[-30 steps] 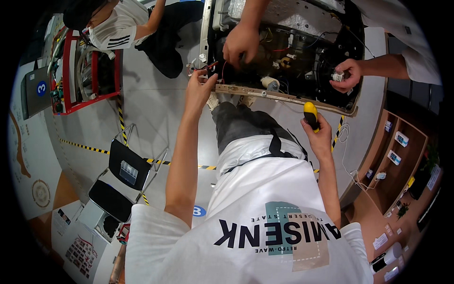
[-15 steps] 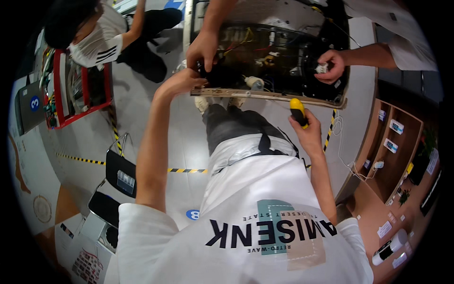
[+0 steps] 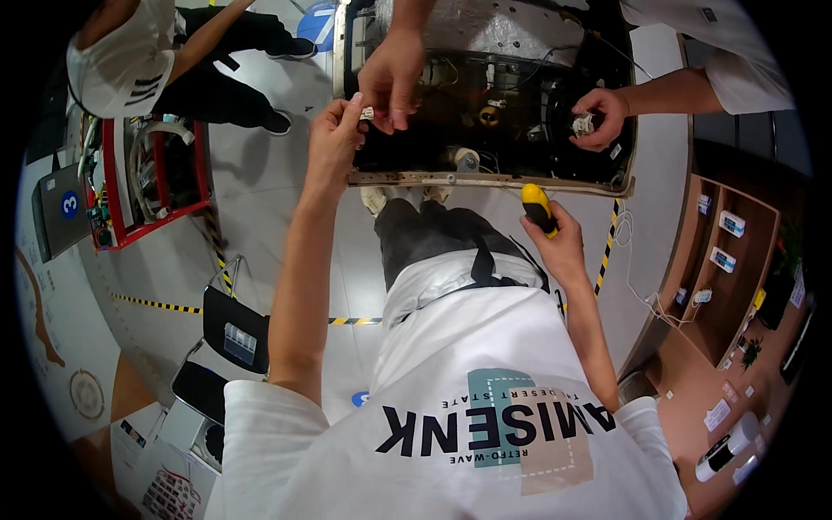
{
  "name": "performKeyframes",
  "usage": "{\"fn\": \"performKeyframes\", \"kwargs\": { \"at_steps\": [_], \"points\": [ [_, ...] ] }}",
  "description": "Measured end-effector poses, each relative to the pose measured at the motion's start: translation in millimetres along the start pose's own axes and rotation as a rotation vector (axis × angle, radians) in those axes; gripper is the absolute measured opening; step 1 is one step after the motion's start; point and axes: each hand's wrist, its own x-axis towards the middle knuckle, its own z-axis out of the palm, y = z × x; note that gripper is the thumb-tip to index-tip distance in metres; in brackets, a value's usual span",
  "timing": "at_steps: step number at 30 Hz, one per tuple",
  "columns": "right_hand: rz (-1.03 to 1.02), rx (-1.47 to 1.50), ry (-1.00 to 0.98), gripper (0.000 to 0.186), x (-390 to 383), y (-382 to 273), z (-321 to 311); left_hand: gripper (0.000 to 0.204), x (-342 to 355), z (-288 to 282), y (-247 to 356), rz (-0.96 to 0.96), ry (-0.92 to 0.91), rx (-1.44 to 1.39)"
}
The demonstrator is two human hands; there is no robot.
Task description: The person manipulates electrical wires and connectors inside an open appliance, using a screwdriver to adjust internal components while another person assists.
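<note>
My left hand (image 3: pixel 334 143) is raised over the left end of an opened metal appliance cabinet (image 3: pixel 485 179), with a small white plug-like connector (image 3: pixel 367 113) pinched between thumb and fingers. Right beside it is a co-worker's hand (image 3: pixel 394 78), its fingertips close to the connector. In my right hand (image 3: pixel 562 238), just outside the cabinet's near edge, is a screwdriver (image 3: pixel 537 204) with a yellow and black handle; its shaft is hard to make out. The co-worker's other hand (image 3: pixel 602 120) holds a white part (image 3: pixel 583 125) over the cabinet's right side.
Inside the dark cabinet lie wires and a round pale fitting (image 3: pixel 466 159). Another person (image 3: pixel 130 65) stands at the far left near a red-framed machine (image 3: pixel 160 182). Black folding chairs (image 3: pixel 234 329) are on the left, a wooden shelf (image 3: pixel 719 260) on the right.
My left hand has lifted from the cabinet's edge and now pinches the white connector. The co-worker's nearer hand has shifted right. The person at far left has moved leftward in view.
</note>
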Motion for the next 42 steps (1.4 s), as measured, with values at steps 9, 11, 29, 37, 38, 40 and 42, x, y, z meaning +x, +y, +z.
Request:
{"fn": "performKeyframes", "kwargs": {
  "at_steps": [9,11,29,37,38,40,42],
  "points": [
    [-0.020,0.047,-0.010,0.029,1,-1,0,0.036,-4,-1,-23,0.059,0.173,0.069],
    [-0.029,0.045,-0.013,0.029,1,2,1,0.036,-9,2,-40,0.147,0.216,0.404],
    [0.049,-0.037,-0.075,0.031,-1,-4,0,0.031,-14,15,-74,0.397,0.453,0.978],
    [0.086,-0.059,-0.109,0.032,1,-2,0,0.030,-13,17,-77,0.405,0.486,0.976],
    [0.084,-0.066,-0.112,0.032,2,-2,0,0.030,-13,16,-77,0.413,0.487,0.976],
    [0.081,-0.072,-0.114,0.033,2,-2,-1,0.030,-12,16,-78,0.430,0.489,0.976],
    [0.082,-0.069,-0.114,0.033,2,-2,-1,0.030,-12,16,-77,0.435,0.489,0.982]
  ]
}}
